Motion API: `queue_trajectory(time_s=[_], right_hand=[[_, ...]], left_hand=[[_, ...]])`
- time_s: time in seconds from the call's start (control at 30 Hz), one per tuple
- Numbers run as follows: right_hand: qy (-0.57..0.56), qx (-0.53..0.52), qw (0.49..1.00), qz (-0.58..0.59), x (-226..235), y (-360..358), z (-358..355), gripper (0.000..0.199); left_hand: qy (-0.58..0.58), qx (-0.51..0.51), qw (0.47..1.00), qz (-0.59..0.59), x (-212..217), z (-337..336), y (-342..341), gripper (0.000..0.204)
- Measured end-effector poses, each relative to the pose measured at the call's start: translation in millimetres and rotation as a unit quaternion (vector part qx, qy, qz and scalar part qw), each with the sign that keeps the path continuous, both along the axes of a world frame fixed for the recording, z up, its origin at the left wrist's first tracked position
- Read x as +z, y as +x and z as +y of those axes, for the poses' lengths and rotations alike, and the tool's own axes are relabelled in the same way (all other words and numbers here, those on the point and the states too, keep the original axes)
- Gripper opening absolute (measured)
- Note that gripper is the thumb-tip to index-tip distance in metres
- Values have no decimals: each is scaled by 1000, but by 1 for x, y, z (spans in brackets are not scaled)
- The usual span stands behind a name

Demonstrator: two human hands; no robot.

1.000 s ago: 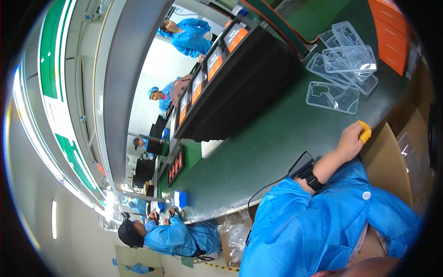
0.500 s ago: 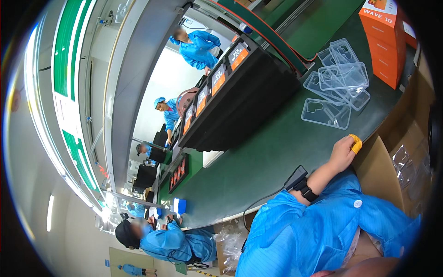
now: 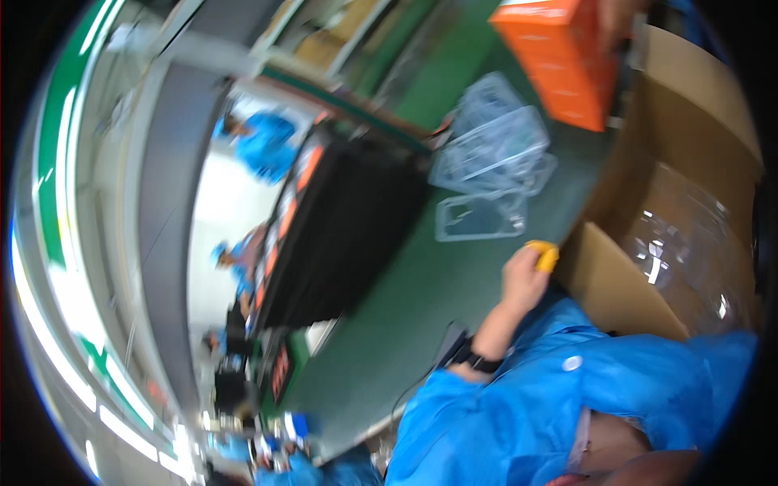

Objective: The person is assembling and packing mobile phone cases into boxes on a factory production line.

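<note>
The view's swinging rightward, exposing more of the cardboard box (image 3: pixel 697 93); the left hand (image 3: pixel 523 279) is hanging curled, grip impossible to tell, near clear cases (image 3: pixel 484 217) still lying on the surface (image 3: pixel 397 275), apparently untouched.

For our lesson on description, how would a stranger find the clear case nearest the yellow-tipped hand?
On the green tabletop, find the orange boxes, then the jumble of clear cases left of them. Go down to the case just above the left hand. It is the lowest, its face almost wholly uncovered, while its neighbours overlap each other.
</note>
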State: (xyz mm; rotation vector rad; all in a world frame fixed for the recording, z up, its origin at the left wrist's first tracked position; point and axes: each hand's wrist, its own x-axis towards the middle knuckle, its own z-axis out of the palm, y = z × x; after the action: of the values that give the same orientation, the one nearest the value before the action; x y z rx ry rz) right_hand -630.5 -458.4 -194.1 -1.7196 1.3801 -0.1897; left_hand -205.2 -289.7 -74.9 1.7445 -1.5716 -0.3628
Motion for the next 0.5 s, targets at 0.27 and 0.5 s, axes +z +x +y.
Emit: queue_trajectory(time_s=[0.27,0.5], right_hand=[[205,25,964,167,-81,-109,25,30],[191,7,961,-199,-129,40,-5,30]], left_hand=[[12,38,969,245,-1,4,4,14],[3,0,963,271,-9,-6,6,16]])
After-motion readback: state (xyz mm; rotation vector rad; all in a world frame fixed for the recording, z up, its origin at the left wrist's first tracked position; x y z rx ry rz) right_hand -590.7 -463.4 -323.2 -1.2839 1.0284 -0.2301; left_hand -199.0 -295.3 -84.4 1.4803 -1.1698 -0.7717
